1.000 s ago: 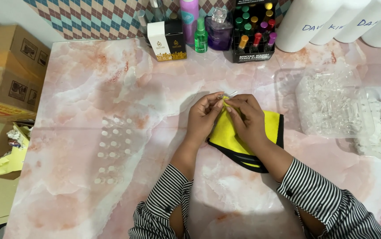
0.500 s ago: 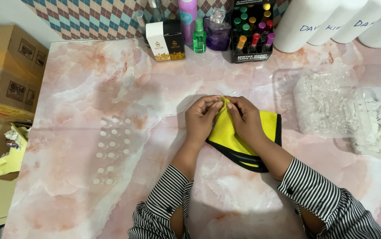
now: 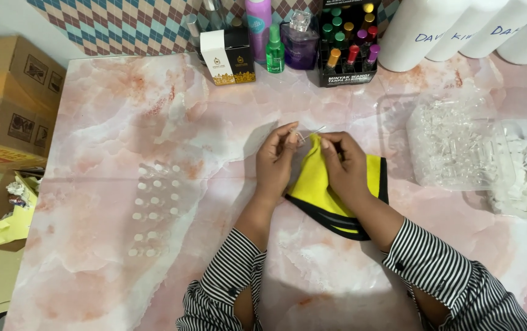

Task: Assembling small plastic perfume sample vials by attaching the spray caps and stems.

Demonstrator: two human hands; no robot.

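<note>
A yellow cloth with a black border (image 3: 318, 187) lies on the pink marbled table (image 3: 153, 122). My left hand (image 3: 276, 160) and my right hand (image 3: 344, 164) meet over its upper corner. Both pinch a small clear vial with a thin tube (image 3: 305, 135) between the fingertips; which hand bears it is unclear. Both wrists wear black-and-white striped sleeves.
Rows of small clear vials (image 3: 153, 205) stand on the table at the left. Clear plastic trays of small parts (image 3: 459, 144) and white pieces (image 3: 524, 178) sit at the right. Bottles, a boxed set of coloured vials (image 3: 346, 46) and white containers line the back. Cardboard boxes (image 3: 12, 101) stand beyond the left edge.
The hands have stayed over the yellow cloth's top corner; the fingers shifted slightly and a thin clear tube now shows between them.
</note>
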